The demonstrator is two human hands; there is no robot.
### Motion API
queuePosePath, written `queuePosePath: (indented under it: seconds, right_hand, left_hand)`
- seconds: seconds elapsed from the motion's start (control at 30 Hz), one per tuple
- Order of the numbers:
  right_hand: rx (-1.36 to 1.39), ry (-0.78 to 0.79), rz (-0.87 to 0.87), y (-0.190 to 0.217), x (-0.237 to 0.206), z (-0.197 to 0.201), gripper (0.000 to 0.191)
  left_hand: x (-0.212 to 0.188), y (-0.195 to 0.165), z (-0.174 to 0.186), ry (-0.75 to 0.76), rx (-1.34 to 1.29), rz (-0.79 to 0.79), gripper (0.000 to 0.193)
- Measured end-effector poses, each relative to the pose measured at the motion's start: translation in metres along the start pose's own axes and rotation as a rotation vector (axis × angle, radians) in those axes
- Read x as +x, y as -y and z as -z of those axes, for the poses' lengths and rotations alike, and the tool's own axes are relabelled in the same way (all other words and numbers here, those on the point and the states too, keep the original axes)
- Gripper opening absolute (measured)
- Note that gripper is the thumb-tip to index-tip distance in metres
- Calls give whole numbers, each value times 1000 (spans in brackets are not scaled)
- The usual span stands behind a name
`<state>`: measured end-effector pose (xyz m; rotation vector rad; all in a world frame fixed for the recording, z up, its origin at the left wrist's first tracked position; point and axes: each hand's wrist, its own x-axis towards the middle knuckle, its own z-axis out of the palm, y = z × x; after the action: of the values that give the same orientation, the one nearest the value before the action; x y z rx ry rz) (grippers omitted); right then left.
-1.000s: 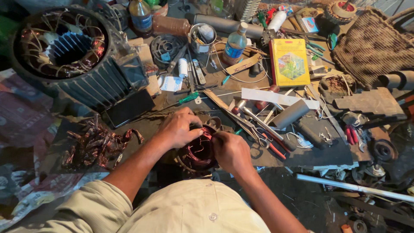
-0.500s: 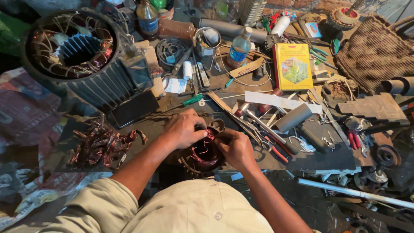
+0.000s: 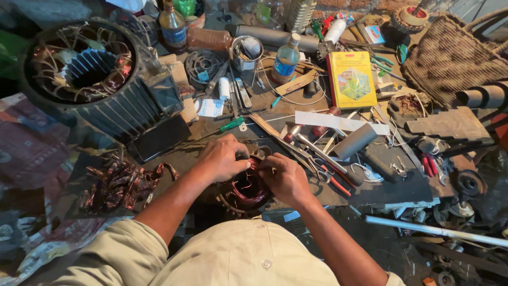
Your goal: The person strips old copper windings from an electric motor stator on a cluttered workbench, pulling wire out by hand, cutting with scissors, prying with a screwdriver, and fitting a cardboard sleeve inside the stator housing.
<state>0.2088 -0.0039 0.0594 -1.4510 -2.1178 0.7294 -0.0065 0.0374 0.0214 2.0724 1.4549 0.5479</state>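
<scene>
Small stator with copper winding sits at bench edge, close to body. Left hand and right hand close together, fingertips pinching coil at rim, steadying it. Pliers beside right hand, within reach.

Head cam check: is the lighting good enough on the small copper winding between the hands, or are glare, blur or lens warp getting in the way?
Head view: the small round copper-wound stator is lit warmly and glints without washing out; the left hand and right hand are sharp. The edges bow from the wide lens, and the lower right corner falls into dim shadow.
</scene>
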Motion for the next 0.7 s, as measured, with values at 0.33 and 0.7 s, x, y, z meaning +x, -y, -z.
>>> queuePosePath:
  seconds: [0.33, 0.7]
  right_hand:
    - [-20, -91, 120, 5, -11, -4, 11]
    - [-367, -104, 247, 4, -27, -12, 43]
  left_hand:
    - [3, -6, 3, 57, 24, 70, 35]
    - [8, -18, 4, 71, 110, 140, 40]
